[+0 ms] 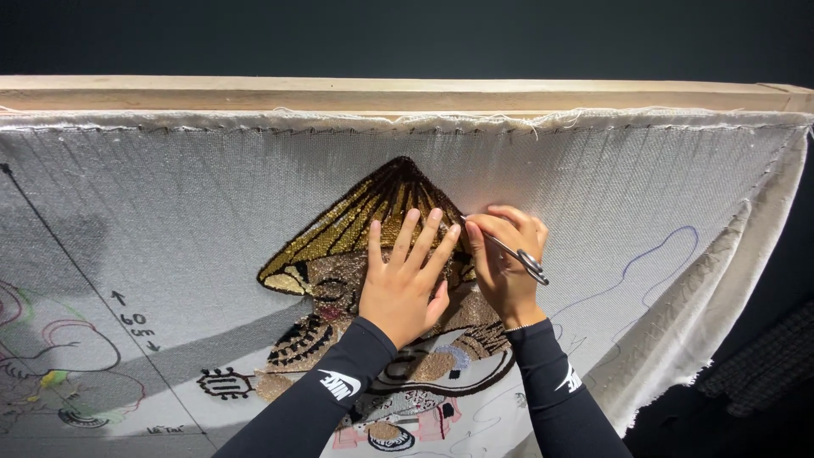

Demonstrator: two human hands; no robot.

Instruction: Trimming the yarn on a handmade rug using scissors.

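Note:
A grey backing cloth (195, 203) is stretched on a wooden frame (390, 93). In its middle is a tufted picture of a figure in a gold and brown conical hat (356, 216). My left hand (405, 284) lies flat on the tufted face below the hat, fingers spread. My right hand (502, 254) holds small metal scissors (517, 254), their tips at the hat's right edge. Both arms wear black sleeves.
Drawn lines, an arrow and coloured sketches mark the cloth at the left (59, 356). A blue outline (670, 246) runs across the right part. Loose cloth (721, 288) hangs off the frame's right side, against a dark background.

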